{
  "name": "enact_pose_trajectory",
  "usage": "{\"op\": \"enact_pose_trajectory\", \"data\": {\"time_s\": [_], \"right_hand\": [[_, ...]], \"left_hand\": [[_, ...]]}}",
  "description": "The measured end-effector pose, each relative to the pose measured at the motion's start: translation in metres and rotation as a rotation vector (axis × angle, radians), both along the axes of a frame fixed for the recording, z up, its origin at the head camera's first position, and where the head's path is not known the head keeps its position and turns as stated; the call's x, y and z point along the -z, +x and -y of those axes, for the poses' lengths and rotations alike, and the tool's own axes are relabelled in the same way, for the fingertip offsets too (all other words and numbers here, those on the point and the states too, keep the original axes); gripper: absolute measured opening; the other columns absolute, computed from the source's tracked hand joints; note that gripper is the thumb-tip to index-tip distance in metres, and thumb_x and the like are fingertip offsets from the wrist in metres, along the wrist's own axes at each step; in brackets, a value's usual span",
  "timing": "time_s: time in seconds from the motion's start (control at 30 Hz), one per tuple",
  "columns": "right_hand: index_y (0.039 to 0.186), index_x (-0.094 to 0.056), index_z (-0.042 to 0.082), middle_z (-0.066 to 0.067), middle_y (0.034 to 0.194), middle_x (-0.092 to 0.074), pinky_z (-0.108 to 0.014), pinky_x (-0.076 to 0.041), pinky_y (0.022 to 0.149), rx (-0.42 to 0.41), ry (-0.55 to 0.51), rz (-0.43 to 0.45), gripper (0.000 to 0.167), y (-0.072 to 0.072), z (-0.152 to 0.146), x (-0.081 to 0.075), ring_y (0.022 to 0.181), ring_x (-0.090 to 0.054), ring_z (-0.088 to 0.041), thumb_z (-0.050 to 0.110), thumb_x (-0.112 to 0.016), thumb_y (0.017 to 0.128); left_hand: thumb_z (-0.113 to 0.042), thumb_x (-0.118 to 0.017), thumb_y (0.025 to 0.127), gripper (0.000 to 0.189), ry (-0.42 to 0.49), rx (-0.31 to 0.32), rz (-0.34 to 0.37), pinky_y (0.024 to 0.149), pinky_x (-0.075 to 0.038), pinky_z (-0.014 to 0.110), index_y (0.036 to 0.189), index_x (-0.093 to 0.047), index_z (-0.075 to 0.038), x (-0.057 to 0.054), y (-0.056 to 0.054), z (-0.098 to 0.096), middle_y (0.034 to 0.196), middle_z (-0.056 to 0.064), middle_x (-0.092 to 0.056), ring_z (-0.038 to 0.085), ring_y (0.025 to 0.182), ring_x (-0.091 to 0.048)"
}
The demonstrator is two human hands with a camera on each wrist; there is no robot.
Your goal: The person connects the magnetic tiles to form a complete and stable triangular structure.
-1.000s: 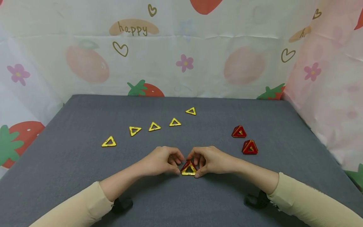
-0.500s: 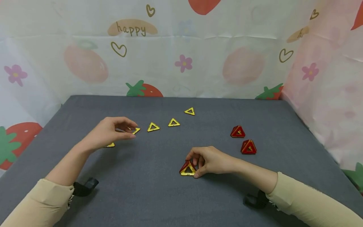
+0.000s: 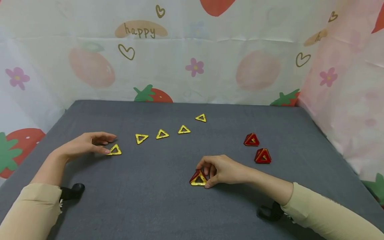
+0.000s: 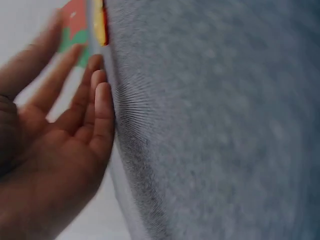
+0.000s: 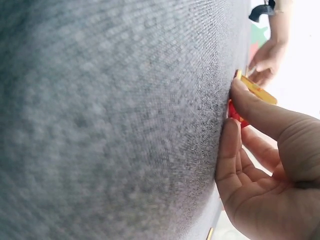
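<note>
In the head view, my left hand (image 3: 85,146) hovers low at the left, fingers loosely extended. Its thumb tip overlaps the left corner of a yellow triangular tile (image 3: 115,154). The left wrist view finds nothing between those fingers, with a bit of yellow and red beyond them. At the front centre, my right hand (image 3: 225,171) pinches the right side of a small pyramid (image 3: 198,184) built of red and yellow triangular tiles, its yellow face towards me. From the right wrist, the thumb lies against the yellow tile (image 5: 262,94), with red behind it; the fingers partly hide the pyramid.
Further yellow triangular tiles lie in a rising row: one (image 3: 138,139) near the left hand, then another (image 3: 162,137), a third (image 3: 184,132) and one more (image 3: 205,117) at the back. Two red pyramids (image 3: 251,140) stand at the right on the grey cloth (image 3: 156,206). A printed curtain (image 3: 216,50) encloses the back.
My left hand has left the pyramid, passed over the second yellow tile, and moved left to the leftmost one. My right hand keeps its hold on the pyramid in the same place.
</note>
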State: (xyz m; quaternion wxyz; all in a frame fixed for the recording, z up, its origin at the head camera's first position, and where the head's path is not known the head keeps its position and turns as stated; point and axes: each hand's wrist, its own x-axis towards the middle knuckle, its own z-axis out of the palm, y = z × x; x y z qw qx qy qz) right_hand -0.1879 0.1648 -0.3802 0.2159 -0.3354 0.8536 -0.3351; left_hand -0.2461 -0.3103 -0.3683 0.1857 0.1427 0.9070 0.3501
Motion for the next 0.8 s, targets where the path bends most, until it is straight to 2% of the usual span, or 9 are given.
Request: {"op": "enact_pose_trajectory", "data": {"time_s": [0.07, 0.13, 0.27, 0.5, 0.8], "right_hand": [[0.121, -0.063, 0.016, 0.0, 0.094, -0.062, -0.022, -0.054, 0.067, 0.007, 0.004, 0.001, 0.046, 0.0, 0.0, 0.0, 0.071, -0.06, -0.005, 0.019, -0.083, 0.079], [0.121, -0.063, 0.017, 0.0, 0.094, -0.062, -0.022, -0.054, 0.067, 0.008, 0.005, -0.001, 0.046, 0.0, 0.0, 0.0, 0.071, -0.06, -0.005, 0.019, -0.083, 0.079], [0.121, -0.063, 0.015, -0.002, 0.095, -0.063, -0.022, -0.054, 0.067, -0.001, -0.001, 0.0, 0.046, 0.0, 0.0, 0.0, 0.072, -0.06, -0.005, 0.02, -0.083, 0.08], [0.121, -0.063, 0.014, -0.004, 0.095, -0.063, -0.021, -0.053, 0.067, -0.006, -0.012, 0.003, 0.046, -0.001, 0.0, 0.001, 0.072, -0.059, -0.005, 0.02, -0.082, 0.08], [0.122, -0.063, 0.016, -0.001, 0.094, -0.063, -0.022, -0.054, 0.066, -0.004, -0.008, -0.001, 0.047, 0.0, 0.0, 0.001, 0.071, -0.06, -0.005, 0.02, -0.083, 0.079]], "left_hand": [[-0.029, -0.072, 0.091, 0.066, 0.011, 0.006, 0.02, 0.087, -0.047, 0.018, 0.148, -0.044, -0.009, 0.005, -0.001, 0.005, 0.151, 0.018, -0.046, 0.005, 0.118, -0.049], [-0.027, -0.072, 0.09, 0.065, 0.032, 0.008, 0.036, 0.083, -0.046, 0.017, 0.147, -0.046, -0.009, 0.008, -0.002, 0.007, 0.148, 0.016, -0.047, -0.001, 0.107, -0.048], [-0.026, -0.075, 0.088, 0.062, 0.035, 0.004, 0.03, 0.079, -0.045, 0.021, 0.143, -0.051, -0.011, 0.01, -0.003, 0.006, 0.139, 0.01, -0.05, 0.003, 0.1, -0.046], [-0.035, -0.076, 0.086, 0.061, -0.055, -0.011, -0.016, 0.081, -0.043, 0.025, 0.14, -0.056, -0.016, 0.013, -0.004, 0.003, 0.129, 0.009, -0.052, 0.009, 0.102, -0.046], [-0.038, -0.074, 0.087, 0.059, -0.089, -0.013, -0.032, 0.082, -0.041, 0.027, 0.138, -0.057, -0.016, 0.013, -0.003, 0.001, 0.13, 0.01, -0.053, 0.013, 0.103, -0.045]]}}
